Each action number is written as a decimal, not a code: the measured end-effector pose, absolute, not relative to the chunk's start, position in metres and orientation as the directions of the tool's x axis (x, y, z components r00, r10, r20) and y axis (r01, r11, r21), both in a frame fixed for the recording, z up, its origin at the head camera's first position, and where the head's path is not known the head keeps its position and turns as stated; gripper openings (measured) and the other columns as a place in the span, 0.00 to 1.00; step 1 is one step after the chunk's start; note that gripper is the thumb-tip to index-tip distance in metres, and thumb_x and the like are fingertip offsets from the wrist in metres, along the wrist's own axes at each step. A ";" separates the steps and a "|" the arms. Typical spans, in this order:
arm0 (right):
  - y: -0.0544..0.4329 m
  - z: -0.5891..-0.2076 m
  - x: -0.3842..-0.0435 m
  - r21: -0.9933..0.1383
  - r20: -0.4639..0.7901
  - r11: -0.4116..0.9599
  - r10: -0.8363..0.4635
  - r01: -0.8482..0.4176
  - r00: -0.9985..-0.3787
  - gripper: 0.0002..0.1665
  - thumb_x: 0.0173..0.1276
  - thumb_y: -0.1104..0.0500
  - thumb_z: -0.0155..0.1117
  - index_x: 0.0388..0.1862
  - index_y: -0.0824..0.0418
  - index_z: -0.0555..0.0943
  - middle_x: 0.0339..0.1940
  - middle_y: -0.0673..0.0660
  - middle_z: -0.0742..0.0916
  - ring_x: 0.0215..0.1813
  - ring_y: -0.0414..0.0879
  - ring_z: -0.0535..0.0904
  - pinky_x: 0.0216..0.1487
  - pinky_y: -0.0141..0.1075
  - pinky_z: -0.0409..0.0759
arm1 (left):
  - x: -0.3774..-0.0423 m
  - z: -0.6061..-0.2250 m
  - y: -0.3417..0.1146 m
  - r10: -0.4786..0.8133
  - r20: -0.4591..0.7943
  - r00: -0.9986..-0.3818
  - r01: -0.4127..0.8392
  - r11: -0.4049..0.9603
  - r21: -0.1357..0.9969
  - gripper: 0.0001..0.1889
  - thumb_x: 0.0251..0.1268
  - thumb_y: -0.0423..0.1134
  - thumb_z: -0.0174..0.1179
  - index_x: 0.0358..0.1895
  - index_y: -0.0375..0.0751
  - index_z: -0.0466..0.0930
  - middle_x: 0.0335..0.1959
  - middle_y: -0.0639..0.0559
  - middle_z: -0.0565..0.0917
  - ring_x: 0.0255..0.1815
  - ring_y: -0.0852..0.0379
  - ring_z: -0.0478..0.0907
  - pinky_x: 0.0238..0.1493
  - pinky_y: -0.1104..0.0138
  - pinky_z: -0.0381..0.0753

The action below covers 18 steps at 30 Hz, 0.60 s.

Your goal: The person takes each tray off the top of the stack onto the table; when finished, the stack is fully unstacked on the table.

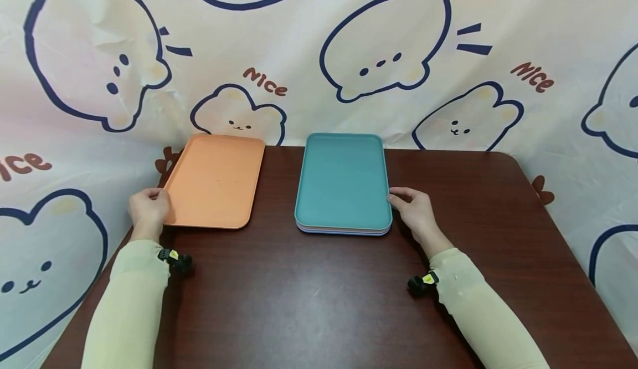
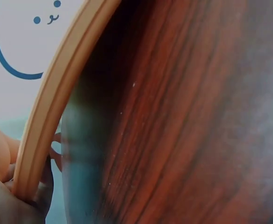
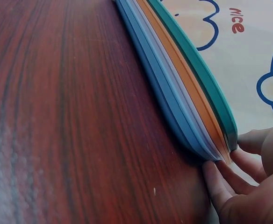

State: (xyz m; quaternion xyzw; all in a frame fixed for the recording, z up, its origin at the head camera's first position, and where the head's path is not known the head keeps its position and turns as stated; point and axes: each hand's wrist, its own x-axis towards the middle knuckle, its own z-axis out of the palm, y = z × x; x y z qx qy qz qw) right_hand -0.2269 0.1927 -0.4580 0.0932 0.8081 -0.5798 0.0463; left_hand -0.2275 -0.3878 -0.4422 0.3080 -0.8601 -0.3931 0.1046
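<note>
My left hand (image 1: 150, 207) pinches the near left edge of an orange tray (image 1: 214, 183), thumb above and fingers beneath. In the left wrist view, the tray's rim (image 2: 57, 88) runs up from the fingers, over the dark wood. To the right sits a stack of trays with a teal tray (image 1: 344, 180) on top. The right wrist view shows another orange tray (image 3: 188, 77), a lavender tray (image 3: 176, 77) and a blue tray (image 3: 162, 91) under it. My right hand (image 1: 415, 209) touches the stack's right side, fingertips (image 3: 212, 170) against the stacked rims.
A dark brown wooden table (image 1: 299, 302) lies under the trays. Behind it and at the sides hangs a pale curtain (image 1: 299, 42) with cartoon outlines. The orange tray overlaps the table's left edge in the head view. Each sleeve carries a small black wrist camera (image 1: 181, 264).
</note>
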 end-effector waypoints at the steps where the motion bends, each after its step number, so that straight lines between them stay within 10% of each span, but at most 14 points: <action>1: 0.193 -0.458 -0.227 -0.929 -0.184 0.309 0.098 0.205 -0.978 0.23 0.83 0.56 0.63 0.70 0.65 0.83 0.77 0.64 0.79 0.79 0.54 0.68 0.76 0.49 0.72 | -0.228 -0.443 -0.389 -0.613 -0.061 -0.788 -0.451 0.507 0.734 0.25 0.83 0.42 0.47 0.70 0.29 0.81 0.63 0.30 0.82 0.53 0.44 0.79 0.37 0.70 0.72; 10: 0.190 -0.461 -0.226 -0.932 -0.192 0.296 0.092 0.211 -0.977 0.23 0.82 0.56 0.64 0.70 0.64 0.83 0.78 0.63 0.78 0.79 0.54 0.67 0.76 0.49 0.72 | -0.232 -0.451 -0.391 -0.592 -0.153 -0.791 -0.511 0.503 0.696 0.23 0.81 0.38 0.51 0.70 0.31 0.81 0.77 0.29 0.73 0.78 0.34 0.69 0.72 0.46 0.75; 18: 0.192 -0.461 -0.228 -0.931 -0.175 0.306 0.106 0.200 -0.979 0.23 0.82 0.56 0.64 0.70 0.64 0.83 0.76 0.63 0.80 0.79 0.54 0.69 0.72 0.47 0.74 | -0.240 -0.456 -0.386 -0.605 -0.175 -0.777 -0.514 0.450 0.731 0.23 0.81 0.37 0.52 0.71 0.34 0.81 0.76 0.32 0.74 0.77 0.37 0.70 0.64 0.52 0.80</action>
